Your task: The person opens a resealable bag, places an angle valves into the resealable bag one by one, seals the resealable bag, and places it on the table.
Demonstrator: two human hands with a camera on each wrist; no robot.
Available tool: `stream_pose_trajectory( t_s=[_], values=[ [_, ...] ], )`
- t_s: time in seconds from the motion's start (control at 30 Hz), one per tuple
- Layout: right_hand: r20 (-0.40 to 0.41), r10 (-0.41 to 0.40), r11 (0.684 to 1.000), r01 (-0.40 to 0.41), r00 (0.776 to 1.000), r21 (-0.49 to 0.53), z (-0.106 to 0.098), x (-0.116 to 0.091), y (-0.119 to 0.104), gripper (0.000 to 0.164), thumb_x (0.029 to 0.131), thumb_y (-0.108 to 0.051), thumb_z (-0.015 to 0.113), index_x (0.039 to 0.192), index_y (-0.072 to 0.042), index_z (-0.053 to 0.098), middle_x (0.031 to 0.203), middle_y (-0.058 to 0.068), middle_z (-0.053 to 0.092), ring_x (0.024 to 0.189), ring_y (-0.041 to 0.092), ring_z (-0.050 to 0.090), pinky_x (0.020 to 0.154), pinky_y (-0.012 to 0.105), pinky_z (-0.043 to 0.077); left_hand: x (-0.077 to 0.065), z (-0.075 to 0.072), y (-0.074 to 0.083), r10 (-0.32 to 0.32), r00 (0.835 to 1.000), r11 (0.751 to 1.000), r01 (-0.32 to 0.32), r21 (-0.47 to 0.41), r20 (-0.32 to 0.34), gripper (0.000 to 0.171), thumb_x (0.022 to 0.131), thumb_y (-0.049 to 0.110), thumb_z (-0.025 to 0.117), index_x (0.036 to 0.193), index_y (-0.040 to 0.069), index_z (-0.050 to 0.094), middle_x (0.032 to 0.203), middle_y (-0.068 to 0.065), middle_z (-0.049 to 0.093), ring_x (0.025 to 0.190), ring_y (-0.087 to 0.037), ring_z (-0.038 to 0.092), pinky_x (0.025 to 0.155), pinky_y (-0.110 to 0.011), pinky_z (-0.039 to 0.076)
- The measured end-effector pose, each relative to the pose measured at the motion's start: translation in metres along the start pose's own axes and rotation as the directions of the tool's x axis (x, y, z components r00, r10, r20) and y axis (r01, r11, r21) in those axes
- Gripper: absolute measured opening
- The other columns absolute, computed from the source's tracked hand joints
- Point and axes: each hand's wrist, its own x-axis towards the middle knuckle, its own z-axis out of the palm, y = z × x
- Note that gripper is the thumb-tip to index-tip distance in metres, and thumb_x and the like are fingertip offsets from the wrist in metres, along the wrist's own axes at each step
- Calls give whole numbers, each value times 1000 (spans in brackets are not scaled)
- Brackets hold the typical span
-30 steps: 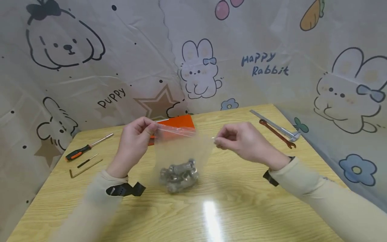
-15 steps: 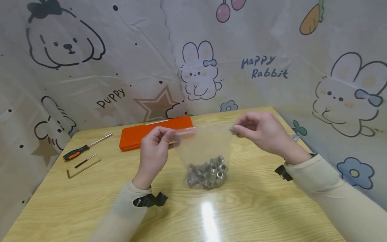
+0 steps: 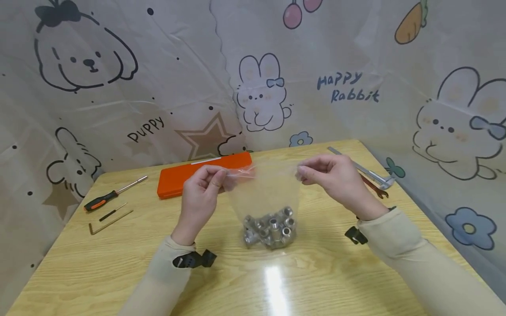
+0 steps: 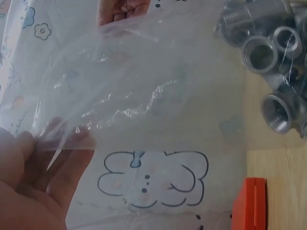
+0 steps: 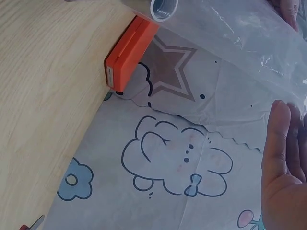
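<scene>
A clear plastic zip bag [image 3: 262,193] hangs upright between both hands, with several threaded metal pipe fittings [image 3: 272,228] heaped in its bottom. My left hand [image 3: 201,197] pinches the bag's upper left corner between thumb and fingers. At the opposite top corner, my right hand [image 3: 332,180] pinches the plastic. In the left wrist view the bag's film [image 4: 144,91] stretches from the left hand [image 4: 38,177], with the fittings [image 4: 278,57] at the upper right. Whether the bag's bottom touches the table cannot be told.
Behind the left hand lies an orange case [image 3: 174,179]. On the table's left are a screwdriver [image 3: 114,193], a small black-handled tool [image 3: 112,212] and a hex key [image 3: 110,223]. A caliper [image 3: 375,175] and a reddish wrench [image 3: 373,186] lie at the right, partly behind the right hand.
Both hands have shifted right with the bag since one second ago, uncovering the orange case. Over the last half second the right hand has come slightly left and lower.
</scene>
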Motion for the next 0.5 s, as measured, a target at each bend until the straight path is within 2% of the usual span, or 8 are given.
stream_pose_trajectory(
  t_s=[0.13,0.23,0.33,0.43,0.5],
  values=[
    [-9,24,999,-24,1000,-22,-1,1,1,24,92,-22,72,105,-2,73,96,11,72,85,23,70,78,34,58,0,-5,-4,-55,997,998,53,30,53,17,92,13,69,103,0,72,88,-11,74,77,-19,71,74,-33,59],
    [-30,19,998,-21,999,-52,-2,-1,1,20,93,-20,71,103,-3,74,95,10,72,83,21,70,76,32,58,0,-8,-4,-44,998,996,40,78,43,12,90,12,71,95,2,73,84,-8,74,76,-16,70,74,-31,59],
    [-57,-17,996,12,998,-89,-2,-3,0,16,93,-18,70,100,-4,74,92,9,72,80,20,70,73,30,59,0,-8,-2,46,999,991,-45,124,-4,8,90,9,70,91,1,72,82,-7,73,75,-16,70,74,-29,58],
    [-89,-80,985,66,993,-157,-3,-7,-3,11,93,-16,70,95,-6,74,88,6,72,76,19,68,69,28,58,0,-6,2,154,987,973,-144,180,-41,6,88,5,70,89,-1,71,81,-7,73,73,-16,69,73,-26,58],
    [-103,-115,977,93,988,-193,-3,-10,-5,9,93,-14,70,93,-7,74,85,5,71,73,18,67,66,27,57,-1,-4,5,205,977,958,-189,214,-55,6,87,4,71,88,-2,71,80,-6,73,71,-16,69,72,-24,57]
  ],
)
